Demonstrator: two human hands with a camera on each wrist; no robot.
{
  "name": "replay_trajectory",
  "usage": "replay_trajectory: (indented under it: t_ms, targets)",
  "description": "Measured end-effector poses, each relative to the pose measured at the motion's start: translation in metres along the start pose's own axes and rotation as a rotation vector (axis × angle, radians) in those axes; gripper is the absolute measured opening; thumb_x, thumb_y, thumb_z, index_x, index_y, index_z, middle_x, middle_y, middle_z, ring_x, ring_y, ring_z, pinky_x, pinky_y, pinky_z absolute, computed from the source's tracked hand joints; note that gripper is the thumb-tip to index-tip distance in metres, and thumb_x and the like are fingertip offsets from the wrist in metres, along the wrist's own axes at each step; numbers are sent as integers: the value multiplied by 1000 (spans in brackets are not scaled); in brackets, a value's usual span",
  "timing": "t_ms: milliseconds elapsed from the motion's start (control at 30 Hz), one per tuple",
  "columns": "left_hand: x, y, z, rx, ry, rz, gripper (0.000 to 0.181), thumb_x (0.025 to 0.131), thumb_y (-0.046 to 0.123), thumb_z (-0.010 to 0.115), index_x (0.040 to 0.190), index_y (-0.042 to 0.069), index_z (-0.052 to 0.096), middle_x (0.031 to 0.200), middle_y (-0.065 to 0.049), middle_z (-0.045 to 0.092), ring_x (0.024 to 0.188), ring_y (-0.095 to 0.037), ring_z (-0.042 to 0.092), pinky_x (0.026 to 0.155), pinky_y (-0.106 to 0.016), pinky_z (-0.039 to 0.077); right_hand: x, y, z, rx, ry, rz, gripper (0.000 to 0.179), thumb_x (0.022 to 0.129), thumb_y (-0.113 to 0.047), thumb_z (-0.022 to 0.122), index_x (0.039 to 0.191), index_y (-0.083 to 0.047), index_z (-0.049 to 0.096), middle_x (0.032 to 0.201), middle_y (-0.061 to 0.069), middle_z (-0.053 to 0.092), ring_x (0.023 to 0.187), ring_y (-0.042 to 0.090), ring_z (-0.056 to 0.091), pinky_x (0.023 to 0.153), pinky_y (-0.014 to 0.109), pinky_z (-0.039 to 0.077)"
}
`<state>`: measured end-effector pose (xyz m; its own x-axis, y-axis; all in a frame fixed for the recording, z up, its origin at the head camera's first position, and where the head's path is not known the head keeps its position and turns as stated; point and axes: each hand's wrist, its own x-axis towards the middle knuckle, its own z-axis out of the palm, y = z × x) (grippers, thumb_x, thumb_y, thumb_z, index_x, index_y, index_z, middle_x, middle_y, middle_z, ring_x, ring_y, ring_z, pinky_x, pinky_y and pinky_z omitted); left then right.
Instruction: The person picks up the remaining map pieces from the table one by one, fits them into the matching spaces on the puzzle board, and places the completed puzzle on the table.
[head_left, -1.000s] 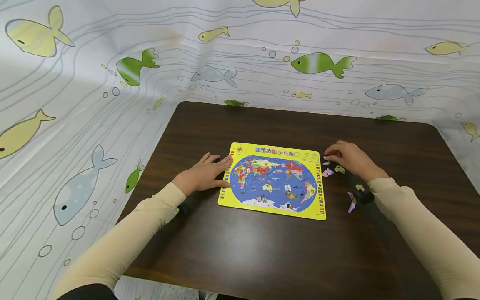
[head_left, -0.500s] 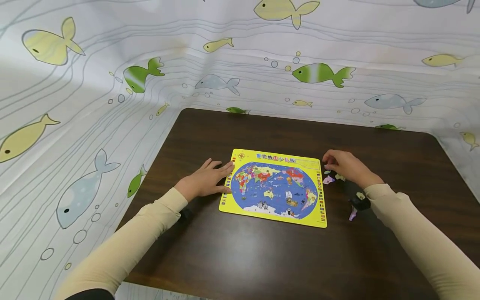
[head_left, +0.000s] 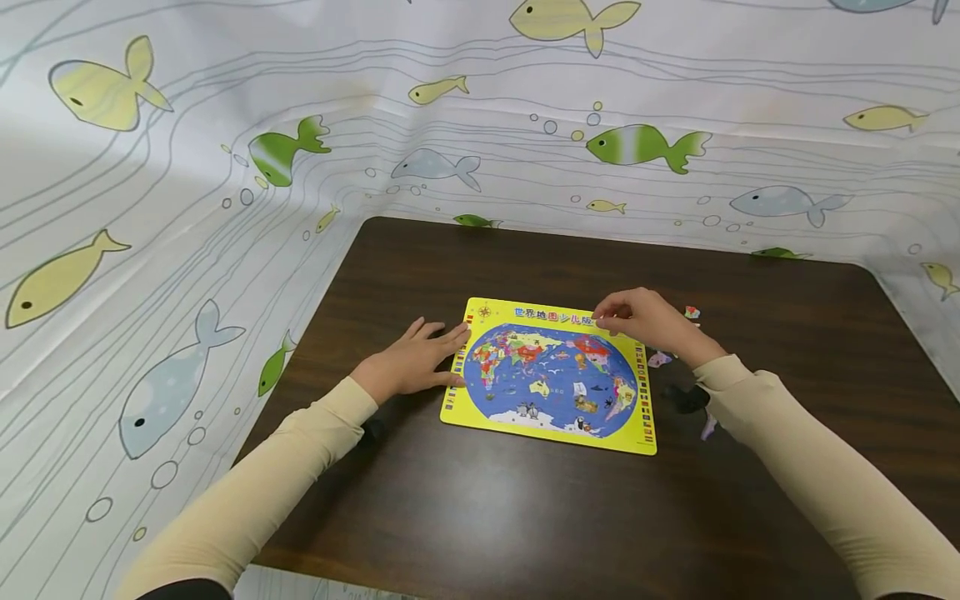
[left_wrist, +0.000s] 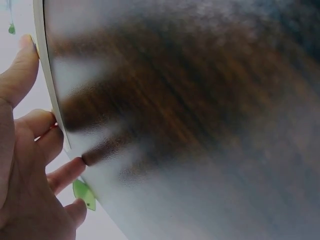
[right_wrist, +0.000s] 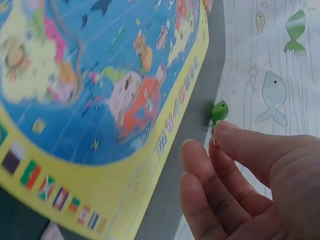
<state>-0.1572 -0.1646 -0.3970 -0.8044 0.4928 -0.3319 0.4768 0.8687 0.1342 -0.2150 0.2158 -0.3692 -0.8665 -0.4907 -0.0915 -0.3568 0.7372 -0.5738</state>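
Note:
A yellow-bordered world map puzzle board [head_left: 480, 417] lies flat on the brown table, its blue oval filled with coloured land and animals. On the board's left edge rests my left hand [head_left: 408, 360], fingers spread. The left wrist view [left_wrist: 37, 185] shows its thumb and fingertips along that edge from low down. Over the upper right border, by the printed title, is my right hand [head_left: 651, 323]. Its thumb and index finger pinch a small puzzle piece [right_wrist: 214, 136], mostly hidden by the fingertips.
Right of the board lie loose puzzle pieces: a red and green one [head_left: 692, 312], a pink one [head_left: 659, 359] and a purple strip [head_left: 708, 427], partly covered by the right wrist. A white fish-patterned curtain [head_left: 525, 150] borders the table [head_left: 465, 508] behind and at the left.
My right hand has moved left from the loose pieces to over the board's upper right, carrying a small piece. The left hand stays on the board's edge. The head view has tilted up slightly.

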Motion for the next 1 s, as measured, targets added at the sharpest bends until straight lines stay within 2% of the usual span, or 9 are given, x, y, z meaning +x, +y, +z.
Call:
replay_trajectory:
  t_ms: [167, 333, 467, 700, 1000]
  targets:
    - [0, 0, 0, -3, -7, -1, 89, 86, 65, 51, 154, 24, 12, 162, 6, 9, 147, -34, 16, 120, -55, 1, 4, -5, 11, 49, -11, -1, 22, 90, -22, 68, 109, -11, 71, 101, 4, 72, 84, 24, 66, 79, 36, 54]
    - [-1, 0, -2, 0, -14, -7, 89, 86, 64, 52, 154, 23, 12, 162, 5, 10, 147, -34, 16, 120, -55, 1, 7, -9, 22, 47, -49, -21, 23, 91, -20, 66, 111, -10, 72, 109, 7, 71, 94, 22, 64, 85, 40, 56]
    - [0, 0, -2, 6, -14, -4, 89, 86, 65, 51, 154, 23, 12, 162, 5, 10, 147, -35, 16, 120, -54, 2, 9, -12, 26, 41, -66, -5, 23, 92, -17, 65, 112, -9, 71, 111, 8, 70, 99, 23, 65, 90, 44, 55]
    - [-1, -1, -2, -2, -13, -15, 90, 86, 65, 52, 154, 23, 12, 162, 6, 9, 147, -34, 15, 120, -55, 2, 16, -18, 32, 51, -55, 19, 19, 90, -16, 67, 106, -8, 73, 99, 6, 74, 80, 17, 67, 79, 36, 58]
    - [0, 0, -1, -10, -14, -10, 89, 86, 65, 50, 154, 24, 11, 162, 6, 8, 147, -35, 16, 120, -55, 1, 17, -19, 44, 34, -17, 35, 11, 90, -15, 67, 94, -10, 75, 85, 5, 73, 68, 16, 62, 63, 26, 52]
